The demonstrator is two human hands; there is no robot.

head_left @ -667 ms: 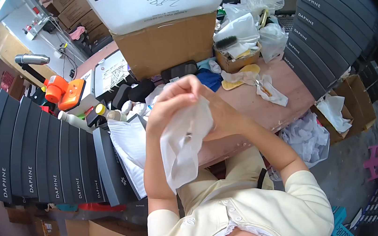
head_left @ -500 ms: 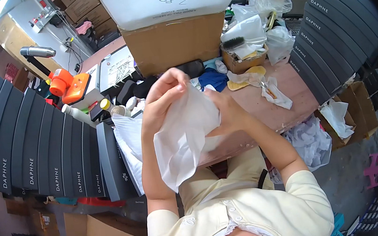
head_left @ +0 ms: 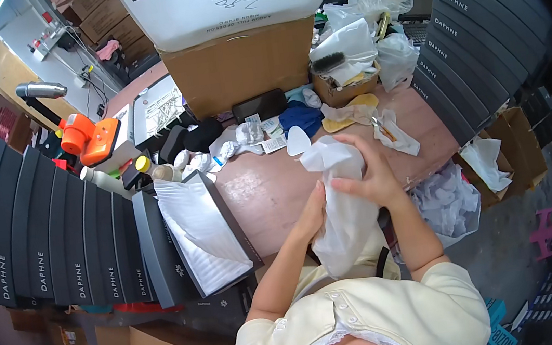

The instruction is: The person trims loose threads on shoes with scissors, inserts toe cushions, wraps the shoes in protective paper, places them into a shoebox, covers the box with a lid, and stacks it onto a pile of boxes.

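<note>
White tissue wrap [head_left: 344, 223] gripped by both hands; left hand [head_left: 313, 211], right hand [head_left: 369, 176].

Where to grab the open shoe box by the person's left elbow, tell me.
Grip the open shoe box by its dark long wall on the side near the left hand, coming from above: white tissue fills its inside, and black boxes crowd its far side.

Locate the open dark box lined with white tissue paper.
In the head view, the open dark box sits on the pink table, left of the person's left hand, against the stacked dark boxes.
</note>
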